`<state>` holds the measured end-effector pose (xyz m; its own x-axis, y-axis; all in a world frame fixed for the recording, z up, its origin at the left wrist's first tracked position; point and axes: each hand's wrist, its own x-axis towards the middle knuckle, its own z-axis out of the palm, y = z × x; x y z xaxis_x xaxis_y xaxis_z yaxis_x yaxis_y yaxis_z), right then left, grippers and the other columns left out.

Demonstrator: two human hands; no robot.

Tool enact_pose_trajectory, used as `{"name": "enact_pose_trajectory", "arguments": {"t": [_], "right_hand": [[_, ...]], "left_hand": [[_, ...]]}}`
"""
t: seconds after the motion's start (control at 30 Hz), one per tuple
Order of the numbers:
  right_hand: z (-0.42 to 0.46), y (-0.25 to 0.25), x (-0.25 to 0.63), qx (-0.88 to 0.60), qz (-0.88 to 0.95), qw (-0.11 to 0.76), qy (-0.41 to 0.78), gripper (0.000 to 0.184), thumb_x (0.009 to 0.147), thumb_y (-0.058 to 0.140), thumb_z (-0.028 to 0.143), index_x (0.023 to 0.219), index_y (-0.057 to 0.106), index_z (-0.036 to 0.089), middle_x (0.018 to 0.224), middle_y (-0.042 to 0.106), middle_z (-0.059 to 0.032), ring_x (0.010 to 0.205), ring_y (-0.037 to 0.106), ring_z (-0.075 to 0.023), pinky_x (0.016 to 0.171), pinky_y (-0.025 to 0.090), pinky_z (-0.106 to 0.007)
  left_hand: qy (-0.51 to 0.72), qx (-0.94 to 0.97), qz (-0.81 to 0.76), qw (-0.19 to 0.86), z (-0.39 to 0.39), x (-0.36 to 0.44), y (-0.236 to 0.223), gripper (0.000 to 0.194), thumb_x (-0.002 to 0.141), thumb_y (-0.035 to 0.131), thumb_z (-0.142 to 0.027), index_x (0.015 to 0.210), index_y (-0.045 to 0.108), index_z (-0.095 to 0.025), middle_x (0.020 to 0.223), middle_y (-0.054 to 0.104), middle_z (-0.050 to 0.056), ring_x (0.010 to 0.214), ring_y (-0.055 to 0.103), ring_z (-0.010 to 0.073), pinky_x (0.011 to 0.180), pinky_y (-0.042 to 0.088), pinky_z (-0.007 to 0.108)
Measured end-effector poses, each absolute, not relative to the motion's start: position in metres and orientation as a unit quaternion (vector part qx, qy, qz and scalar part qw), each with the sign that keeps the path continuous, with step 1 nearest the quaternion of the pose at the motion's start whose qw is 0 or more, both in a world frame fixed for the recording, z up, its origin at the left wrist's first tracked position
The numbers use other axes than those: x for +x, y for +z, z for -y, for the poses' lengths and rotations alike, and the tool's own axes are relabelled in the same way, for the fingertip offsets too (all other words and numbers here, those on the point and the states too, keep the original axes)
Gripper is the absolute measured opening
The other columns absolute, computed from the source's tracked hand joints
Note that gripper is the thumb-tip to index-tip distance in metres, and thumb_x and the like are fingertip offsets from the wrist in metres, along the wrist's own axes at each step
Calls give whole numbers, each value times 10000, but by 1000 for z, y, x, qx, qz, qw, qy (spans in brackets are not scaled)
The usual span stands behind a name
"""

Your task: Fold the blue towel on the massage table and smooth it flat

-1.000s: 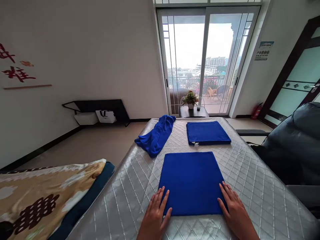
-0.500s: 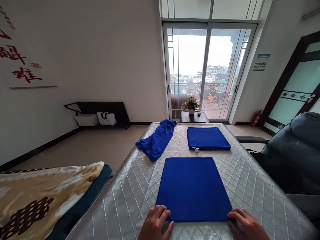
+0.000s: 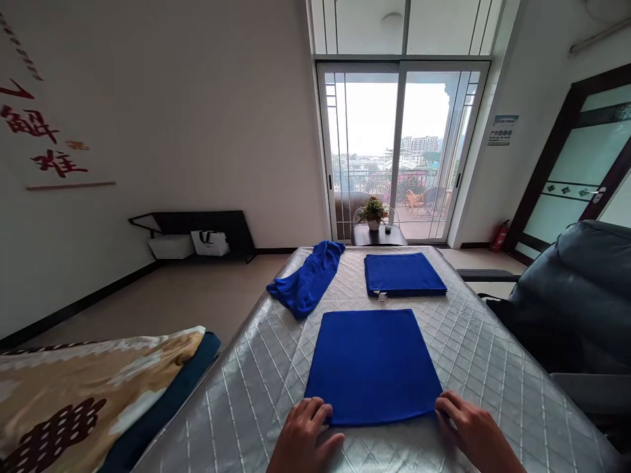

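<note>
A folded blue towel lies flat on a quilted silver mat, close to the mat's near side. My left hand is curled over the towel's near left corner. At the near right corner, the fingers of my right hand bend over the edge. Farther along the mat lies a second folded blue towel with a small white tag at its near edge. To its left, a loosely crumpled blue towel lies in a long heap.
A bed with a patterned quilt fills the lower left, and a dark leather chair stands at the right. Beyond the mat's far end, a small dark table holds a potted plant before glass balcony doors.
Both hands have slid from the towel's sides to its near corners, and their fingers have curled. The view has tilted upward, and the towel looks slightly nearer to me.
</note>
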<state>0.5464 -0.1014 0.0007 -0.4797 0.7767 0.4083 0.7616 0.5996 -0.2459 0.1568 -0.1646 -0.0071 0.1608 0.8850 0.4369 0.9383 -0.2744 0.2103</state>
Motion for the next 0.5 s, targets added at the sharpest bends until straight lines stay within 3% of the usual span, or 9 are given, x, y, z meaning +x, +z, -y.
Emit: {"name": "enact_pose_trajectory", "arguments": {"t": [0.17,0.3,0.4,0.5], "right_hand": [[94,14,546,-434,858,276,2,401,1089,319,309,1026,710,249,906,765,-24,633,722,-122,606,544,-205],[91,35,549,-416,868,272,13,391,1089,329,288,1027,711,237,881,765,-34,722,741,-139,674,575,-225],[90,44,554,-398,873,280,13,348,1077,377,311,1077,721,252,978,777,-44,813,759,-149,734,601,-233],[88,44,561,-379,874,304,-7,349,1081,383,326,1181,710,255,1100,779,-55,941,766,-157,812,611,-229]], "left_hand": [[-190,-751,631,41,164,162,-1,148,860,725,-283,1006,704,-301,1041,755,-12,975,725,228,883,598,383],[-176,-757,621,97,163,152,-4,320,837,577,-76,1020,706,-305,1039,775,-16,977,736,226,885,598,375],[-207,-759,598,152,165,136,-4,318,903,509,-94,1017,710,-312,1005,788,-14,920,750,212,836,605,344],[-250,-759,560,219,168,124,7,279,1015,452,-214,1002,716,-306,918,791,-12,811,752,186,752,602,304]]}}
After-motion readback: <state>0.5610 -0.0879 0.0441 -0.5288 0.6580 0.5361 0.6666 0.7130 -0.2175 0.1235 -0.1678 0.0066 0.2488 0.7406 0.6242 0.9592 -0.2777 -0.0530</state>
